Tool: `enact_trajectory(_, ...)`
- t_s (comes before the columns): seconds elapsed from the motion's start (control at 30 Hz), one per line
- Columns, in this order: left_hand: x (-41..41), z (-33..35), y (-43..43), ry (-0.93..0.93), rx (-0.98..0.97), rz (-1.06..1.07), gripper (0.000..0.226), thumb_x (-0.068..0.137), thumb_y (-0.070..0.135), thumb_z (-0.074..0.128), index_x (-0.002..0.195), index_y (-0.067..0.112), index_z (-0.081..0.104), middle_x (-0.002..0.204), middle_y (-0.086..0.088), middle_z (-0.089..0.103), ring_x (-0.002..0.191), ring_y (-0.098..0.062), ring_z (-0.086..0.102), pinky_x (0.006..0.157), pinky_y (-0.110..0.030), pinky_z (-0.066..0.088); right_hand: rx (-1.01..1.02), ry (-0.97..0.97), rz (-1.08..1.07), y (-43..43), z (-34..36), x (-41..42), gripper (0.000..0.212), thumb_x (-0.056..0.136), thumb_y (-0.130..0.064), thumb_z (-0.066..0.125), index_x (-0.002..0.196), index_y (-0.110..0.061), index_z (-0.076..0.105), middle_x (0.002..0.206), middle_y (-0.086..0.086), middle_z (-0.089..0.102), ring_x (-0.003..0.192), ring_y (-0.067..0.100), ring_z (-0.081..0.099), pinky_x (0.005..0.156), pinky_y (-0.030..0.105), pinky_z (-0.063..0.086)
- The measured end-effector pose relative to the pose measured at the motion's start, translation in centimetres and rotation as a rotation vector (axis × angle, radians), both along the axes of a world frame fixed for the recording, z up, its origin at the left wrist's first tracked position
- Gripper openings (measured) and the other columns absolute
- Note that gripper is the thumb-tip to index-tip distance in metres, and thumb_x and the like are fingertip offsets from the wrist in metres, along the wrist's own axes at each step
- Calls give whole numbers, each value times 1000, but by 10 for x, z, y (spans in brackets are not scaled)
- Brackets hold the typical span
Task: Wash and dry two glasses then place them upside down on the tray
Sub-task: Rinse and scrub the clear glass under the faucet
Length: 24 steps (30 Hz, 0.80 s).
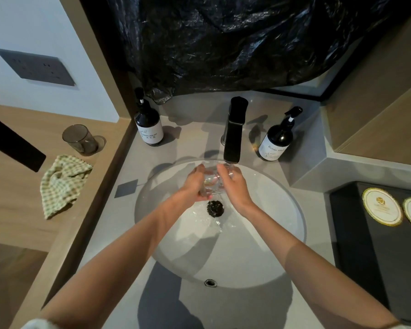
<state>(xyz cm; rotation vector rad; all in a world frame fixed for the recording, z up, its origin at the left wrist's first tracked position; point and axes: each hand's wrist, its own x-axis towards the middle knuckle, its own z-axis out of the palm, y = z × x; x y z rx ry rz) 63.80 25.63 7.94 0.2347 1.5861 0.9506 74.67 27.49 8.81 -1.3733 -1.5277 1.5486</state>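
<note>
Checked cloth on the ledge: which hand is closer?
Left. The left hand grips the clear glass right of the checked cloth; the right hand is beyond it.

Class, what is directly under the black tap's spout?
A clear glass, gripped by the left hand and right hand, above the white sink. Fingers cover much of the glass, so its contents cannot be seen.

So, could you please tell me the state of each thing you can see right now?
clear glass: held in both hands under the faucet.
left hand: grips the clear glass.
right hand: curled round the clear glass.
faucet: running.
tinted glass: upright on the wooden ledge.
checked cloth: crumpled on the ledge.
tray: two round discs, no glasses.
sink: wet.
</note>
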Motion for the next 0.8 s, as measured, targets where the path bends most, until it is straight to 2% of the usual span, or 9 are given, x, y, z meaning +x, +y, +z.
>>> enact_trajectory(0.07,-7,1,0,-160,-92,66,35,98,44,35,99,15,54,82,-7,61,68,-17,58,56,-32,49,74,40,85,-3,1,5,24,98,-24,50,77,-28,61,91,-1,63,75,-5,64,74,10,46)
enact_trajectory(0.13,-9,3,-2,-187,-75,40,39,96,49,36,96,14,53,82,-7,61,67,-17,57,59,-32,49,64,44,60,-2,0,5,25,99,-29,49,75,-27,57,83,2,63,70,-1,63,75,15,45)
enact_trajectory(0.27,3,9,-14,243,199,-159,40,96,54,35,116,20,37,90,-4,59,53,-16,51,53,-27,50,-116,2,-44,3,0,-2,53,101,-41,36,58,-13,51,66,2,60,78,18,62,74,28,44)
enact_trajectory(0.33,5,3,-22,416,347,-203,36,96,53,34,117,23,36,91,-2,59,50,-15,50,47,-28,47,-282,-32,-47,6,8,-4,56,100,-47,33,60,-12,53,76,2,61,86,23,58,67,30,48)
enact_trajectory(0.43,-1,-5,-31,604,437,-265,29,95,55,36,107,30,41,100,-1,62,55,-10,49,56,-34,44,-564,-56,-37,11,17,-3,55,100,-49,33,67,-13,60,97,6,58,97,26,57,65,32,50)
enact_trajectory(0.5,-1,-8,-29,616,407,-261,31,95,56,32,105,29,43,100,-3,62,56,-10,47,60,-33,42,-492,-58,-4,9,11,-6,54,100,-45,33,70,-12,63,98,2,61,100,26,59,76,36,52)
enact_trajectory(0.6,2,-4,-17,385,207,-210,47,98,55,21,107,16,46,84,-8,58,45,-14,42,42,-23,38,-144,-6,-30,0,1,-7,41,101,-34,40,79,-9,65,102,4,66,98,15,61,96,32,44)
enact_trajectory(0.7,-4,6,-7,-65,-69,-111,55,97,57,17,81,11,43,59,-2,41,36,-9,28,34,-14,26,95,-10,64,-1,0,2,37,100,-25,47,77,-5,68,112,0,54,97,-6,53,84,5,34)
enact_trajectory(0.8,-3,13,-8,-143,-68,-238,60,95,62,16,74,13,42,45,2,42,31,-7,29,33,-14,28,75,-27,10,3,-3,5,35,101,-23,42,89,2,63,95,-7,54,85,-3,54,74,5,38)
